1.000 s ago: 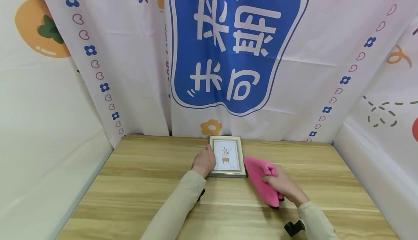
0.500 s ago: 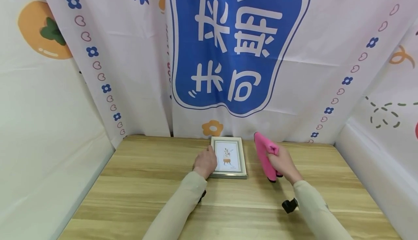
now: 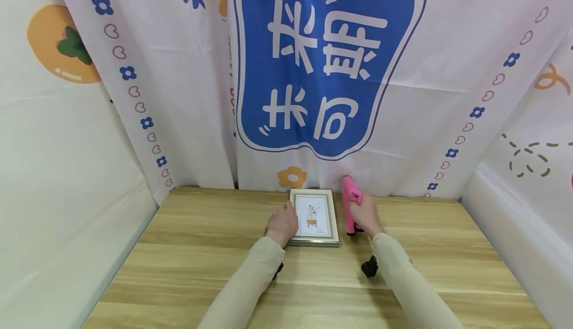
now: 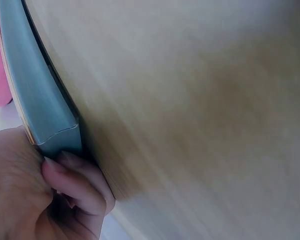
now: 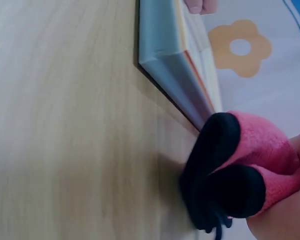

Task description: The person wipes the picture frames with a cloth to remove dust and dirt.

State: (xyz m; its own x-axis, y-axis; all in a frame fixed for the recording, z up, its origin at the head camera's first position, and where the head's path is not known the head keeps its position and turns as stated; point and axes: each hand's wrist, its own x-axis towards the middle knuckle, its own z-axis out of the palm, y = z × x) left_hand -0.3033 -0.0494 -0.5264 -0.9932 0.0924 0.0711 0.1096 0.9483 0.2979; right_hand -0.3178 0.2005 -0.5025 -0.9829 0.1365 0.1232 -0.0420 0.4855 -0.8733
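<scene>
A picture frame (image 3: 312, 214) with a pale border and a potted-plant print lies face up at the table's back edge. My left hand (image 3: 282, 223) holds its left side. In the left wrist view the fingers curl against the end of the frame's blue-grey side (image 4: 37, 80). My right hand (image 3: 366, 215) grips a folded pink cloth (image 3: 347, 205) with black edging, just right of the frame. In the right wrist view the cloth's black-edged folds (image 5: 270, 140) overlap the frame's far corner, close above the table.
The wood-grain table (image 3: 215, 279) runs back to a white printed curtain (image 3: 416, 135) standing right behind the frame. White walls of fabric (image 3: 80, 180) close in the left and right sides. A dark wrist device (image 3: 369, 267) hangs below the right forearm.
My right hand has carried the pink cloth up and back, then left to beside the frame, and the cloth now stands more upright. The left hand stays on the frame.
</scene>
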